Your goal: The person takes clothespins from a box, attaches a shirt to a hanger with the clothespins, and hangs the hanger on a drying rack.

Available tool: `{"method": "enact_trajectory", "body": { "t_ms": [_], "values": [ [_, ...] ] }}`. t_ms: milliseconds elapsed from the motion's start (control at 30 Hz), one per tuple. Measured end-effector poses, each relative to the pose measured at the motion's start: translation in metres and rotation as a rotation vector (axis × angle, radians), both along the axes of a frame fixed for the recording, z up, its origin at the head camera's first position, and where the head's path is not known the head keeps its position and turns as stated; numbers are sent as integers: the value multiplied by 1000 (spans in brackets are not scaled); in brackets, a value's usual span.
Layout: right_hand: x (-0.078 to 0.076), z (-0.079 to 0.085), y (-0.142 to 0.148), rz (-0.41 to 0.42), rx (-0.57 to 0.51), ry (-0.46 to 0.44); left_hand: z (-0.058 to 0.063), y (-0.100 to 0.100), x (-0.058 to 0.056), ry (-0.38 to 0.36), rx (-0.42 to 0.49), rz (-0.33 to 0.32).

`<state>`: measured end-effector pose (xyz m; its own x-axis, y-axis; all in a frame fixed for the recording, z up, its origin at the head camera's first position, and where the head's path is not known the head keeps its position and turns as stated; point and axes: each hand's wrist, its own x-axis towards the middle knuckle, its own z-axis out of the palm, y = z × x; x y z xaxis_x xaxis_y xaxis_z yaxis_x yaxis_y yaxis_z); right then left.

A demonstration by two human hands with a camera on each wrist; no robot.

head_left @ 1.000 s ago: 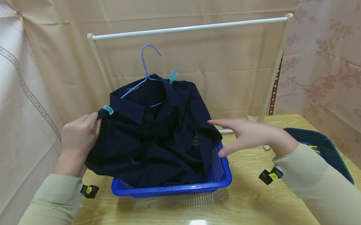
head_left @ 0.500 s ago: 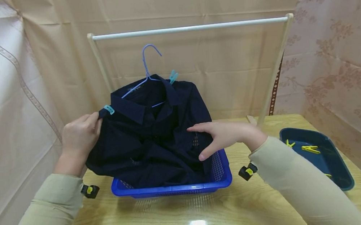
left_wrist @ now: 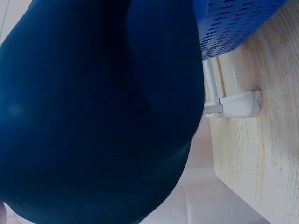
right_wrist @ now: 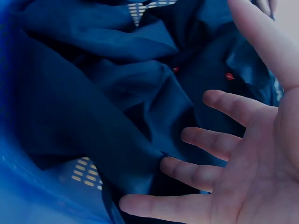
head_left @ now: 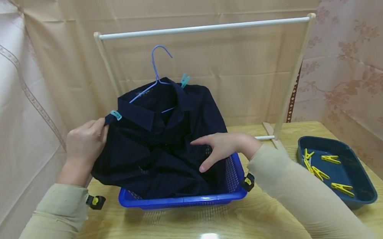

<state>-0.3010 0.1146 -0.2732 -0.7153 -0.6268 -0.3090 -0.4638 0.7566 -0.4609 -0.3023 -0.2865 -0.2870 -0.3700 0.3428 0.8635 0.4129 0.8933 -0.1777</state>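
Note:
A dark navy shirt point(head_left: 153, 154) sits upright on a blue wire hanger point(head_left: 154, 65), its lower part bunched in a blue slotted basket point(head_left: 182, 201). My left hand point(head_left: 86, 145) pinches the shirt's left-side shoulder, beside a light blue clothespin point(head_left: 116, 115). Another light blue clothespin point(head_left: 184, 80) is on the opposite shoulder. My right hand point(head_left: 226, 145) reaches over the basket's right side, thumb apart from the fingers, in front of the shirt. The right wrist view shows its fingers point(right_wrist: 187, 207) spread over the folds, holding nothing. Dark cloth fills most of the left wrist view.
Behind the shirt stands a rack with a white bar point(head_left: 203, 28), higher than the hanger hook. A dark teal tray point(head_left: 367, 183) with several yellow clothespins point(head_left: 330, 159) is at the table's right. Cloth curtains point(head_left: 207, 64) close off the back and sides.
My right hand has moved left, from beside the basket to over the shirt's front. The yellow clothespins have come into fuller view. My left hand keeps its hold on the shoulder.

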Motion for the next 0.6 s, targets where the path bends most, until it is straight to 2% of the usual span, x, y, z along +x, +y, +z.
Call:
{"method": "enact_trajectory", "body": {
  "t_ms": [433, 600],
  "values": [
    [-11, -18, -27, 3, 46, -36, -1, 0, -2, 35, 19, -28],
    [-17, -22, -34, 25, 63, -19, -2, 1, -2, 52, 28, -38]
  ]
}}
